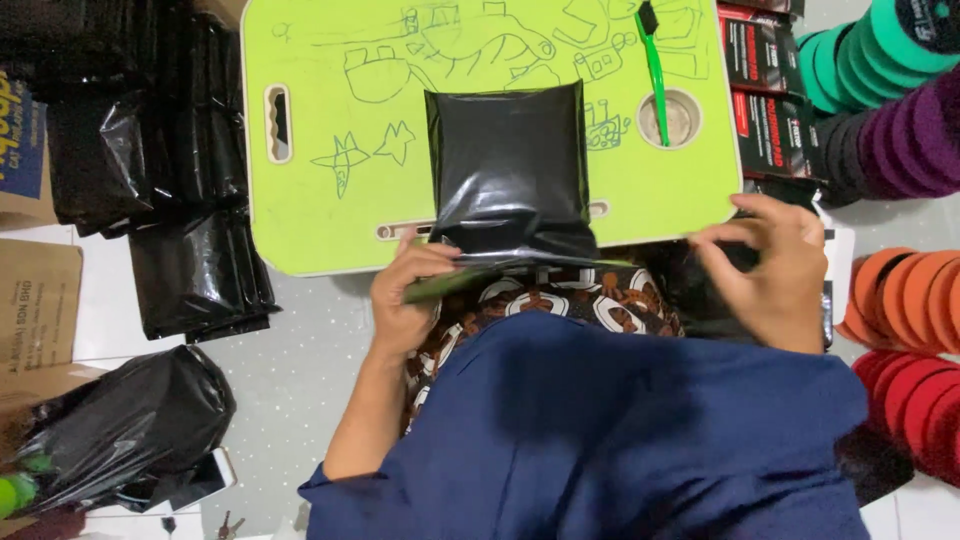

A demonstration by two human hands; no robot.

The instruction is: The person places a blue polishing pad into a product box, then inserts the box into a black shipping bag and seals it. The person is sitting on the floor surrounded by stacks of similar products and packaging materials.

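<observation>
Pinching the black plastic bag (510,170) at its mouth, the left hand (405,295) should keep its grip firm, while the right hand (775,270), fingers spread, hovers beside the green bench (330,210).

Green lap table (320,215) bears black bag (508,165), green brush (655,75).

We note the bag (508,165) is thin black plastic film, glossy and creased. The counter (300,215) is smooth lime-green plastic, semi-matt, marked with pen lines. The brush (655,75) is glossy green plastic. The pads (905,295) look like matt, porous foam. The boxes (35,300) are matt brown cardboard. The floor (290,375) is speckled and polished.
</observation>
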